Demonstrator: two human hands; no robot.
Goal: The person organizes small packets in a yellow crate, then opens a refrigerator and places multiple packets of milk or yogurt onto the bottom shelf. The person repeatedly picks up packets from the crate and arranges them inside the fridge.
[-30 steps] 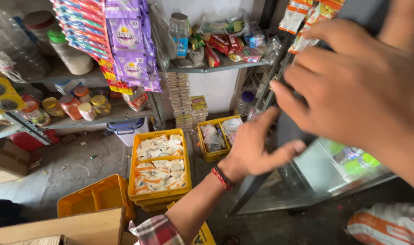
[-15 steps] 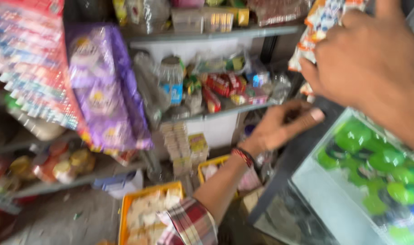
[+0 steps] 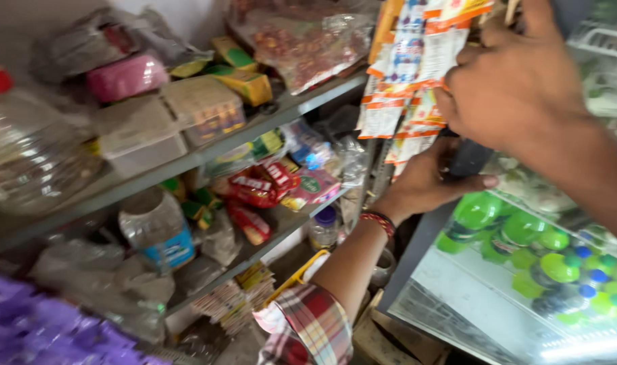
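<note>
The right hand [image 3: 518, 81] is high at the hanging sachet strips [image 3: 409, 74], orange and white small packets that hang in long rows. Its fingers [image 3: 457, 101] are bent and closed against the right edge of the strips, and they touch the packets; the fingertips go behind the strips, so I cannot tell if they really pinch one. The strips lie directly to the left of these fingers and continue above and below them.

The left hand [image 3: 433, 179] is lower, just under the bottom end of the strips. It has a red bracelet [image 3: 379, 222] on the wrist and a checked sleeve [image 3: 308, 324] on the arm. Its fingers curl around the dark door frame [image 3: 470, 159] of the glass fridge [image 3: 497, 311], and the thumb [image 3: 474, 182] points to the right over the edge. The lowest packets hang just above these fingers, very near; whether they touch is not clear.

Under the thumb, behind the glass, green bottles [image 3: 477, 213] lie. To the left of both hands are metal shelves [image 3: 254, 128] with boxes and red packets [image 3: 264, 182].
</note>
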